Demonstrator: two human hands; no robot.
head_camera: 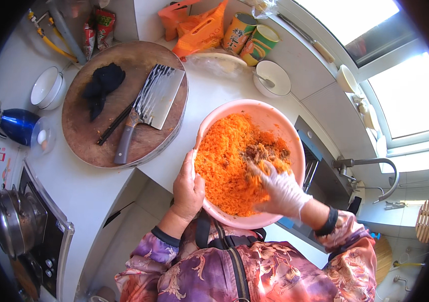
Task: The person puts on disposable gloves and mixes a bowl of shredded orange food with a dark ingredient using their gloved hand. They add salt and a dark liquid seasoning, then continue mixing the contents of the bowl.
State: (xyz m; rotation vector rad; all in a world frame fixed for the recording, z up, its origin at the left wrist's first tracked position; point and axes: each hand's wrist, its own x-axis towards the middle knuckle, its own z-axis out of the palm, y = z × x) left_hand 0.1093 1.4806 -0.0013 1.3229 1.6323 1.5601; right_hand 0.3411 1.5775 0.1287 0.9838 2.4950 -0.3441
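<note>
A pink plastic basin (280, 117) full of finely chopped carrot (220, 151) is tilted before me at the counter's edge. Brown minced filling (261, 151) lies on the carrot toward the far right side. My left hand (188, 188) is bare and grips the basin's left rim. Inside the basin, my right hand (280, 188), in a clear disposable glove, is dug into the carrot below the brown patch. Its fingers are partly covered by orange bits, so whether they close on a clump is unclear.
A round wooden chopping block (82, 139) at left carries a cleaver (161, 98), dark chopsticks (116, 122) and a black cloth (103, 87). Behind the basin stand a white bowl with a spoon (278, 85) and two cans (250, 37). The sink faucet (373, 161) is right; a stove pot (8, 222) is left.
</note>
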